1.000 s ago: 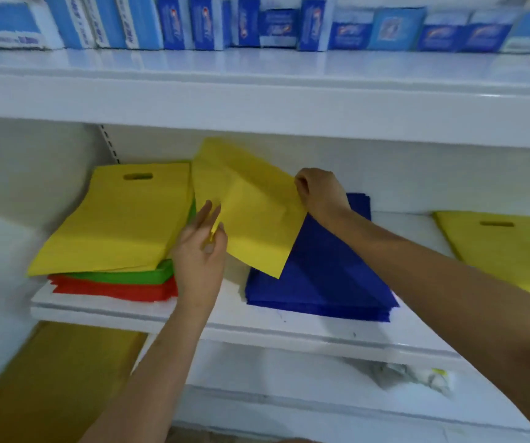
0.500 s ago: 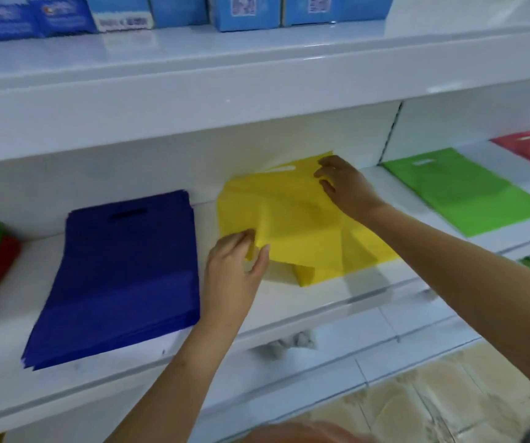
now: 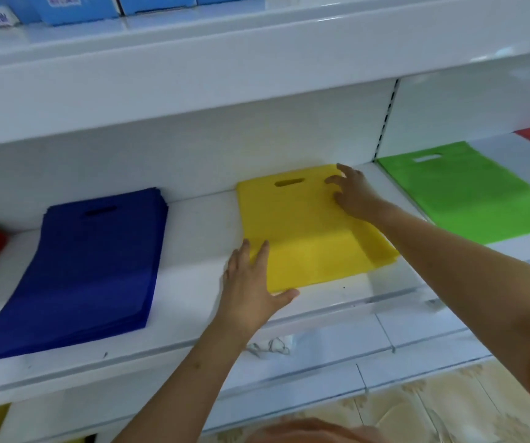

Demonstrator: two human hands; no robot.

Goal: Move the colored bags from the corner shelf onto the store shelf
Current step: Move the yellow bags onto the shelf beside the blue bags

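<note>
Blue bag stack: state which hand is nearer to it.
Left. The left hand rests on the yellow bag's near-left corner, just right of the blue bag stack; the right hand lies at the bag's far-right corner.

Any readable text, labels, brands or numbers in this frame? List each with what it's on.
None legible.
Blue cardboard boxes on the white top shelf: printed white labels, too blurred to read.
Yellow fabric bag, stack of dark blue fabric bags, green fabric bag: no print visible.

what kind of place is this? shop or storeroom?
Most likely a shop. White retail shelving with a slotted upright, flat stacks of carrier bags sorted by colour (blue stack, yellow bag, green bag), and boxed goods lined up on the shelf above.
</note>
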